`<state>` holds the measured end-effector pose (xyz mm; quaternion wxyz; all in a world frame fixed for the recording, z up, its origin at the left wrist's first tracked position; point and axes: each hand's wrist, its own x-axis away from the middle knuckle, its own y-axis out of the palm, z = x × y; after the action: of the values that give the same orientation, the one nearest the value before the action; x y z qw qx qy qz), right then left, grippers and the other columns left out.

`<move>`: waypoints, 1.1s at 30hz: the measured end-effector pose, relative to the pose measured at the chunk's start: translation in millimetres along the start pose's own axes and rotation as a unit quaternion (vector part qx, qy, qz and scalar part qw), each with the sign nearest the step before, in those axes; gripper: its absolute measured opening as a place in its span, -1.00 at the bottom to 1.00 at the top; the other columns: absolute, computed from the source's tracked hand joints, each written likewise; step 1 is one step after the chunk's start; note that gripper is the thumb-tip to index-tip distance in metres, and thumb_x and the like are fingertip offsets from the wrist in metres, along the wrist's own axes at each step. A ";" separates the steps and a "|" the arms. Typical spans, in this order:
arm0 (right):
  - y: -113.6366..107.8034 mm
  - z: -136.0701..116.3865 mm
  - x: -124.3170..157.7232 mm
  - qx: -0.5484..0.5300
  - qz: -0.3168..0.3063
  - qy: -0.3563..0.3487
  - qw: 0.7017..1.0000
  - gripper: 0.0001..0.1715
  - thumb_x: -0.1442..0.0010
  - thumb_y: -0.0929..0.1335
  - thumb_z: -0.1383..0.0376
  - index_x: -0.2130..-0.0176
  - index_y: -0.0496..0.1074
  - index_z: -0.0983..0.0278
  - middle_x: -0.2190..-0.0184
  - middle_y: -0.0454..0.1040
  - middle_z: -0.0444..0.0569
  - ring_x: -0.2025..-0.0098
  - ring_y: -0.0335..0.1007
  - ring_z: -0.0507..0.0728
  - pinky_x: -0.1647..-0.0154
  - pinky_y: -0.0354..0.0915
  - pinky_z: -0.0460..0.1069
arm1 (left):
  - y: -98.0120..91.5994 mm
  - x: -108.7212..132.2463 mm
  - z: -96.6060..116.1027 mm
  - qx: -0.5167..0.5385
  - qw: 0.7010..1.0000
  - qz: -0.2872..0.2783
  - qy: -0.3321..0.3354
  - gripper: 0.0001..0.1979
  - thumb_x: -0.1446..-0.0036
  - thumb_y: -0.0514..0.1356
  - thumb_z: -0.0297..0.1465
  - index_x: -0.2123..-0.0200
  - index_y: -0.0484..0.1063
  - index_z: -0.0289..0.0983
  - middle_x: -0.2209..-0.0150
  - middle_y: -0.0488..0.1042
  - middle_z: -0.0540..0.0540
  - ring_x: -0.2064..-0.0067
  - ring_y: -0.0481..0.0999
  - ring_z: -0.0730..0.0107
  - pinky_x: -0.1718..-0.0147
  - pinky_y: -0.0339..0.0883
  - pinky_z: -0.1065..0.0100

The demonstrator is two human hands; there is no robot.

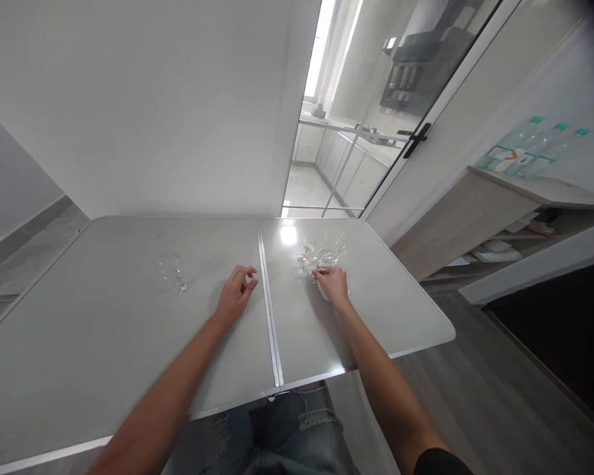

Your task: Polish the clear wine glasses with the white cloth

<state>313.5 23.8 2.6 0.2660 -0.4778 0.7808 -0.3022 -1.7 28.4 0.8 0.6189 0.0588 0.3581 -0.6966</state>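
A cluster of clear stemmed glasses (324,253) is on the right half of the white table. My right hand (333,284) is at its near side, with thumb and fingers pinched on a glass that is mostly hidden by the hand. My left hand (237,290) hovers over or rests on the table just left of the metal seam, with its fingers loosely bent, thumb apart and nothing between them. Farther left is a single clear stemmed glass (179,280), its foot nearer me than its bowl; nothing touches it.
The white folding table (128,356) has a metal seam (268,310) across it. A white wall (178,119) stands behind, beside a glass door (356,132) with a black handle. To the right, plastic bottles (529,148) stand on a wooden cabinet (455,218).
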 end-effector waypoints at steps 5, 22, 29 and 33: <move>4.4 0.6 -3.9 0.007 0.007 0.004 1.000 -0.68 -0.10 0.38 0.08 0.40 0.67 0.19 0.32 0.67 0.03 0.20 0.59 0.26 0.17 0.36 0.01 | 1.8 0.6 0.8 -0.004 1.000 -0.013 0.002 -0.79 -0.36 0.09 -0.25 0.05 0.43 -0.17 0.22 0.40 -0.06 0.43 0.31 0.47 0.40 0.23 0.40; -28.9 -58.4 93.5 -0.435 -0.153 0.072 0.884 -0.42 -0.07 0.45 0.02 -0.03 0.40 0.17 0.29 0.54 -0.07 0.33 0.48 0.15 0.36 0.35 -0.01 | 5.5 5.6 23.6 0.276 0.941 -0.164 -0.107 -0.55 -0.21 0.19 0.02 0.10 0.51 -0.24 0.36 0.58 -0.13 0.49 0.46 0.42 0.49 0.37 0.38; -2.4 -91.6 105.5 -0.525 -0.253 0.091 0.808 -0.30 0.00 0.45 0.26 -0.15 0.38 0.14 -0.07 0.48 0.00 0.05 0.47 0.17 0.11 0.40 0.01 | 10.2 7.2 33.7 0.412 0.870 -0.214 -0.168 -0.61 -0.09 0.36 -0.10 0.21 0.48 -0.29 0.13 0.55 -0.21 0.22 0.56 0.29 0.22 0.44 0.26; 2.5 -95.5 100.7 -0.491 -0.238 0.056 0.836 -0.34 -0.08 0.46 0.15 -0.16 0.38 0.14 -0.01 0.50 -0.01 0.09 0.47 0.16 0.11 0.40 0.01 | 8.1 7.6 30.4 0.430 0.868 -0.175 -0.177 -0.63 -0.12 0.35 -0.11 0.13 0.45 -0.24 0.19 0.52 -0.11 0.29 0.49 0.40 0.27 0.39 0.34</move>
<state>204.3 -45.8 52.5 -0.1281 -0.6987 0.7027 0.0408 14.9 4.9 15.8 0.4532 0.1317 -0.0879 -0.8772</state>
